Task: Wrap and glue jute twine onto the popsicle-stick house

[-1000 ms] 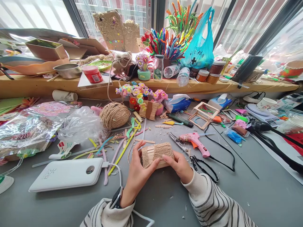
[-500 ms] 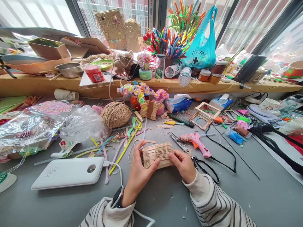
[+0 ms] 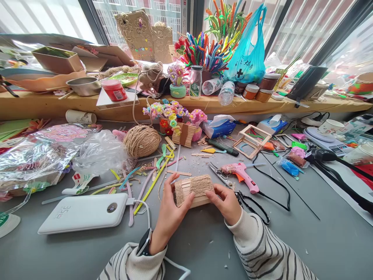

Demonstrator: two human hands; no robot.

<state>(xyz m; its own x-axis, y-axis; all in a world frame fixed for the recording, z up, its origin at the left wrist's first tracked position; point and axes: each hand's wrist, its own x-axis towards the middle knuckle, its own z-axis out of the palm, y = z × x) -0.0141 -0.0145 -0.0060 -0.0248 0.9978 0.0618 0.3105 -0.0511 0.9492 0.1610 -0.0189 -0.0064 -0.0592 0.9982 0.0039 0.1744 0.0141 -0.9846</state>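
Between my two hands, above the grey table, is a small craft-stick box wrapped in twine (image 3: 201, 186). Twine covers its left end and a wide band on the right; bare pale sticks show between them and along the lower edge. My left hand (image 3: 173, 204) grips the left end, thumb on the near side and fingers behind. On the right end, my right hand (image 3: 225, 200) closes with its thumb on the twine band. The fingertips behind the box are hidden. A strand of twine hangs behind my left hand, near the ball of twine (image 3: 142, 140).
Right of my hands lie a pink glue gun (image 3: 243, 177), pliers (image 3: 220, 174) and black-handled scissors (image 3: 253, 208). A white power bank (image 3: 83, 214) with a cable sits at left. Craft sticks and pipe cleaners litter the middle; a craft-stick frame (image 3: 252, 142) stands farther back.
My thumbs have shifted slightly on the box, the left one a little up and the right one a little down. Both hands keep their hold; the whole view has moved slightly.
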